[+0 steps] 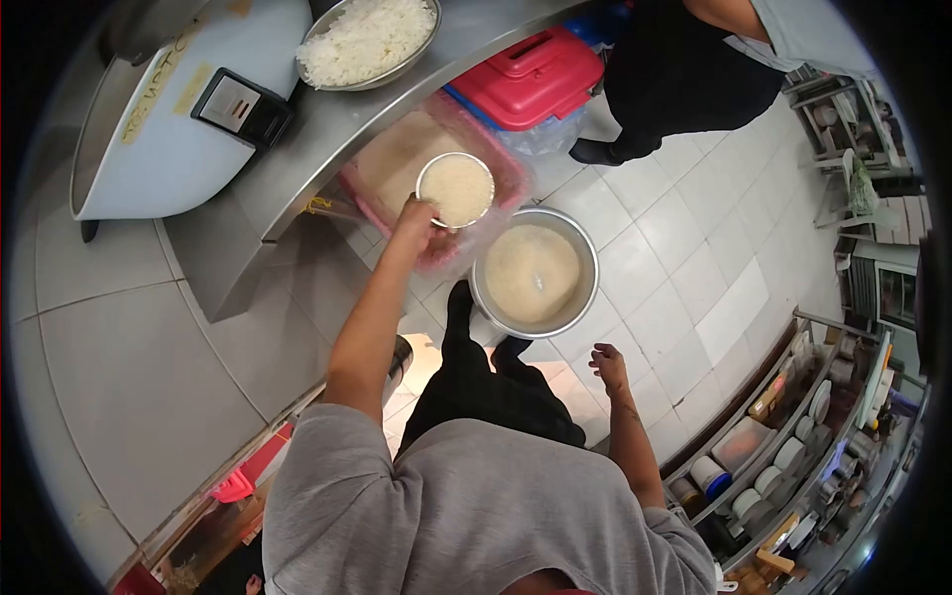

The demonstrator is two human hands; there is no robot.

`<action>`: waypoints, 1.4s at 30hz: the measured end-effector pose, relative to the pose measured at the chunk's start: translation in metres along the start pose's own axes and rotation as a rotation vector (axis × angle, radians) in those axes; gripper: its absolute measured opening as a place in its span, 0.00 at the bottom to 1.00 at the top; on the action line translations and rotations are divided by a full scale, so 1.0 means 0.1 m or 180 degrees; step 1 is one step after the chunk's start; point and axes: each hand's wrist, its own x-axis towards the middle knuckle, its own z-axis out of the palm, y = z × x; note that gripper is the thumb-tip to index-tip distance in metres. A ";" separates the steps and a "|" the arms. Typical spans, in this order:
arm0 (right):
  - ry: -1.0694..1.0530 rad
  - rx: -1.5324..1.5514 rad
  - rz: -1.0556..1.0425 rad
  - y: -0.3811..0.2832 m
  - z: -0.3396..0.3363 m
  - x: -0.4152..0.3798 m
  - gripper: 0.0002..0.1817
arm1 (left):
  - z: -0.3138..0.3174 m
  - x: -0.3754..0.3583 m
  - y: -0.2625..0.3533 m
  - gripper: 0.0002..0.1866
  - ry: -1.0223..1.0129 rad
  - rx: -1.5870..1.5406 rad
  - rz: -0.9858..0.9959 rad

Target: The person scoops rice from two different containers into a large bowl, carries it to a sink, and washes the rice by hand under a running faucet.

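My left hand (421, 220) grips the rim of a small round metal bowl (456, 188) filled with uncooked rice. That bowl is over the edge of a pink tub (359, 190) lined with clear plastic, with more pale rice inside it. Right beside the tub, a large metal pot (589, 297) stands on the floor, rice covering its bottom. My right hand (609, 367) hangs below and to the right of the pot, holding nothing, its fingers loosely bent and a little apart.
A metal counter (327, 149) at upper left carries a bowl of white rice (369, 42) and a large white rice cooker (188, 129). Behind the tub lies a red lid (531, 77). Another person's dark-clad leg (659, 89) is close by. Shelves with dishes (783, 456) stand at right.
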 end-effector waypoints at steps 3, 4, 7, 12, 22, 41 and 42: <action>0.0027 0.0007 0.0002 0.00 -0.13 -0.07 0.19 | 0.60 -0.54 0.21 0.31 0.0633 0.0972 0.0441; 0.0047 0.0013 0.0025 0.01 -0.17 -0.08 0.19 | 0.73 -0.70 0.31 0.37 0.0713 0.1455 0.0346; 0.0098 0.0016 0.0106 0.09 -0.27 -0.13 0.20 | 0.86 -0.53 -0.17 0.43 0.0919 0.1754 0.1899; 0.0124 -0.0095 0.0267 0.27 -0.42 -0.14 0.20 | 1.21 -0.90 -0.14 0.47 0.0768 0.1989 0.2540; -0.0067 -0.0327 0.0112 0.05 -0.55 0.05 0.20 | 1.65 -1.13 0.21 0.46 0.0787 0.1676 0.3699; -0.0213 -0.0800 -0.0213 -0.71 -0.13 0.27 0.19 | -0.46 -0.13 -0.33 0.37 0.1283 0.3281 0.0227; -0.0271 -0.0839 -0.0245 -0.73 -0.03 0.25 0.19 | -0.64 -0.02 -0.42 0.36 0.1072 0.3052 0.0340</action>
